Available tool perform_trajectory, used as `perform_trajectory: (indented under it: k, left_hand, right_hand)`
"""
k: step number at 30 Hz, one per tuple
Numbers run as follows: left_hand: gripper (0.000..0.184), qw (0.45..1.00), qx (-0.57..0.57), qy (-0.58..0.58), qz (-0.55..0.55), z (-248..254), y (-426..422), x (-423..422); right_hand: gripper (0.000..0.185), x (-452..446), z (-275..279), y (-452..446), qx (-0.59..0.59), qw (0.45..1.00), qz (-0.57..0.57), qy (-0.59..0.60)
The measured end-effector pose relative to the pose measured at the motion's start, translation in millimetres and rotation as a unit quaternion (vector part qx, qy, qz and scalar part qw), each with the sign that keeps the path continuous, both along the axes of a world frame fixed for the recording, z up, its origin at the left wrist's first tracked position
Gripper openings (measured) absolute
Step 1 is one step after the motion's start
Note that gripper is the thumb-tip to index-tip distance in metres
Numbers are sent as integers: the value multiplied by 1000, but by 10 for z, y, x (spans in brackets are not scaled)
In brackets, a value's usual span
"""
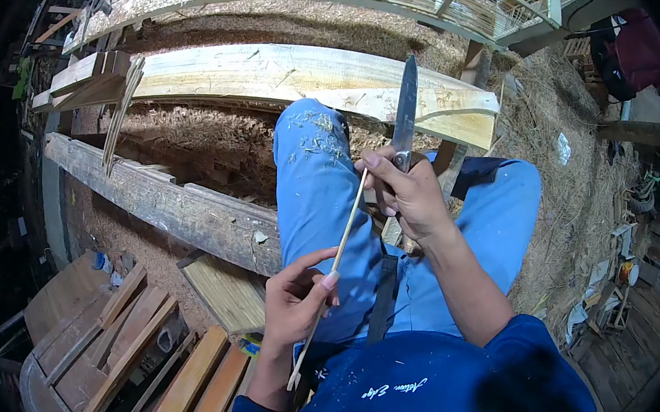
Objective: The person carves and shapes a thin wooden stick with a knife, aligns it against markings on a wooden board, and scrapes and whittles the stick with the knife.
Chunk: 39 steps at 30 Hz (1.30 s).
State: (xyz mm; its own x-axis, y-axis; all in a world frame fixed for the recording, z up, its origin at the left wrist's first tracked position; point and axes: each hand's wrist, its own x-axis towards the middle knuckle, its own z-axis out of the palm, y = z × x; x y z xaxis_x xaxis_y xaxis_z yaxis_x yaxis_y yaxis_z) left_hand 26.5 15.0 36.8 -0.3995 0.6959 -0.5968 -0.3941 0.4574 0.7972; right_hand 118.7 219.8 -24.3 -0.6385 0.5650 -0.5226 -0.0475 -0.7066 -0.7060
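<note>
A thin pale wooden stick (348,224) slants across my lap. My left hand (299,292) pinches it near the middle, and its lower end runs down past my wrist toward my shirt. At the stick's upper end is my right hand (408,194), closed round the handle of a knife (406,107). The blade points up and away from me, and the handle is mostly hidden by the fingers. The stick's tip lies against the right thumb and fingers. Thin shavings (315,136) cling to the knee of my blue trousers.
Beyond my knees lies a long thick plank (253,66). A bundle of thin sticks (123,119) leans across it and a weathered beam (162,194). Cut boards (197,393) are piled at the lower left. A dark red bag (641,49) sits at the right, and shavings cover the ground.
</note>
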Motion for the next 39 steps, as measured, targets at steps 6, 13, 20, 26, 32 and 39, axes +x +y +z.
perform_trajectory:
  k: [6, 13, 20, 26, 32, 39]
  left_hand:
    - [37, 999, 8, 26, -24, -78, -20, -4]
    - [31, 992, -40, 68, 98, -169, 169, -179]
    - [25, 991, -5, 34, 130, -391, 285, -209]
    - [21, 987, -5, 16, 158, -473, 320, -211]
    - [19, 984, 18, -13, 178, -558, 279, -239]
    - [20, 979, 34, -3, 201, -579, 149, -168]
  right_hand:
    - [34, -1, -66, 34, 18, 1000, -4, 2]
    - [44, -72, -127, -191, 273, 948, 137, -90]
    - [48, -36, -270, -271, 531, 801, 267, -70]
    - [44, -50, -310, -258, 554, 783, 274, -71]
    - [43, -94, -416, -319, 544, 800, 245, -71]
    - [44, -96, -400, -415, 599, 763, 222, -99]
